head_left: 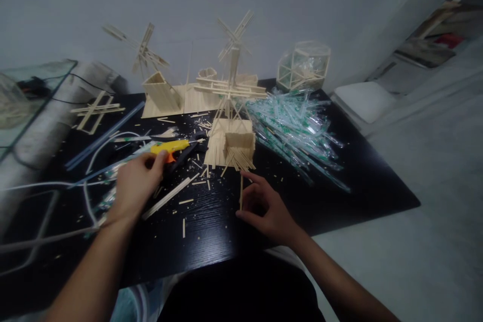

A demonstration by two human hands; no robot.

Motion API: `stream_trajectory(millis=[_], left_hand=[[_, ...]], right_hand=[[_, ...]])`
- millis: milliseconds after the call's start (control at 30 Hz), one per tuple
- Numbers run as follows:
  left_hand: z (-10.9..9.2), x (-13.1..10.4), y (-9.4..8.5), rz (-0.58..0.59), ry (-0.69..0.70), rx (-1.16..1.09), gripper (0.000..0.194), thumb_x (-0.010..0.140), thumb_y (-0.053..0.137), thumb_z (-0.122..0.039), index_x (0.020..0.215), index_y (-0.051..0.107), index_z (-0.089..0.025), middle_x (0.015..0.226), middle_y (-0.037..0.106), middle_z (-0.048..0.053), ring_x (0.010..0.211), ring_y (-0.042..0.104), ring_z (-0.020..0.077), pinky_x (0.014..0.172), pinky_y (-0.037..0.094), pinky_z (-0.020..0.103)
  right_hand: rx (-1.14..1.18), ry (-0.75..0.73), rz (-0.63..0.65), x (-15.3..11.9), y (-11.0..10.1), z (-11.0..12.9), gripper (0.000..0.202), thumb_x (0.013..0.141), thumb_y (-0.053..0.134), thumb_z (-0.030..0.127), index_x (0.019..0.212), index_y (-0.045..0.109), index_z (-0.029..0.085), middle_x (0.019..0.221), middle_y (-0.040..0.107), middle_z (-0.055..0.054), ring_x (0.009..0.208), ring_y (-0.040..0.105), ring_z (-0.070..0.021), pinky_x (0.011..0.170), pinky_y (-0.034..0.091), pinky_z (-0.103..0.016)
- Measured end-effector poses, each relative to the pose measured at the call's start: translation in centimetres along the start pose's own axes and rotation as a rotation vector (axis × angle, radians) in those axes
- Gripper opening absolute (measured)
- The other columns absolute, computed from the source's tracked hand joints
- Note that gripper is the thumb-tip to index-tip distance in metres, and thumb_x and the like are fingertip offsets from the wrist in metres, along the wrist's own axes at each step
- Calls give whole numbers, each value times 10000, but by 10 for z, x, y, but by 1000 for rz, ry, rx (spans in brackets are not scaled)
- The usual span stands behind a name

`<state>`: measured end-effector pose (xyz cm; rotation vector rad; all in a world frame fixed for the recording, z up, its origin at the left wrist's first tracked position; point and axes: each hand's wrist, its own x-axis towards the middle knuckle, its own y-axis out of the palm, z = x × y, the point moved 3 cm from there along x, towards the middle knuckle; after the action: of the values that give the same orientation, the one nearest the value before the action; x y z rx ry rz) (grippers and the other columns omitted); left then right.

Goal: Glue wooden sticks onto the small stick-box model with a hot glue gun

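At a black table (221, 241), a person's right hand (267, 209) holds a short, pale wooden stick (242, 192) by its ends, the index finger at the far end and the thumb at the near one, just in front of a wooden windmill model (239, 141). The straight, slender stick matches the model's light, bare wood; loose-looking strips fan across the model's front. The left hand (138, 181) is curled at a yellow glue gun (171, 147) with an orange trigger, thumb and index finger close together; its other fingers are hidden, and how firmly they close cannot be told. Blur softens the model's lattice and crossed blades, and both forearms are cut off by the frame.
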<state>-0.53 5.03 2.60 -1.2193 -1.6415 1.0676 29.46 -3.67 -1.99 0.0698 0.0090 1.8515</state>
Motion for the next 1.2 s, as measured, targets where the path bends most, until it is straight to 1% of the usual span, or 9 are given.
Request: stream_trajectory(millis=[133,167,300,500,700,867,1000,1067,1200], left_hand=[[-18,-12,-7,-249,109,122,337,954,508,-474,974,657,-172,1029,653,150,931,616,325,689,430,365],[-27,-16,-6,-227,178,112,300,961,505,-445,948,650,-183,1016,648,135,922,620,307,704,443,362],[-75,-33,13,143,467,34,238,991,501,-372,914,649,-203,927,664,58,827,647,224,756,474,332],[-119,-41,43,279,424,223,254,1013,485,-353,1041,653,-165,1050,697,105,828,701,260,650,467,330],[-113,-40,46,360,434,144,219,1005,457,-265,978,636,-142,980,725,124,814,707,259,674,475,338],[-97,-47,32,466,401,-320,193,953,552,-335,845,630,-196,744,703,18,663,664,173,669,480,288],[-95,-59,38,669,277,-705,254,910,616,-427,811,654,-196,693,691,-3,533,610,121,540,463,235],[-97,-65,44,744,233,-804,256,893,641,-431,810,665,-190,669,688,-5,492,581,106,482,431,215],[-101,-70,52,777,203,-870,256,880,658,-427,801,675,-183,670,692,-1,506,592,107,454,408,200]], right_hand=[[0,0,-75,0,-1,-1,756,772,786,122,1438,481,313,869,642,40,720,630,-109,696,540,-255],[-4,0,-107,0,-2,-1,749,772,786,128,1433,482,305,863,644,42,716,631,-109,693,539,-254],[21,7,-225,2,-5,0,748,773,790,165,1433,458,283,840,661,46,714,645,-115,711,550,-263],[36,44,-249,2,-4,-4,767,767,774,165,1446,436,274,845,725,26,726,692,-139,719,565,-286],[-12,30,-218,3,-4,-5,763,768,754,140,1453,445,275,855,749,19,729,702,-144,705,565,-287],[-86,37,-201,3,-2,-3,760,769,732,113,1457,450,273,848,745,26,710,698,-139,711,576,-287],[-171,37,-193,4,0,-3,739,780,706,101,1455,452,264,831,727,33,684,689,-132,681,573,-272],[-215,25,-187,4,1,-4,745,777,696,89,1459,449,258,825,720,37,676,685,-126,670,568,-262],[-269,16,-173,5,1,-7,756,766,684,57,1461,446,236,831,725,34,670,681,-119,668,562,-249]])
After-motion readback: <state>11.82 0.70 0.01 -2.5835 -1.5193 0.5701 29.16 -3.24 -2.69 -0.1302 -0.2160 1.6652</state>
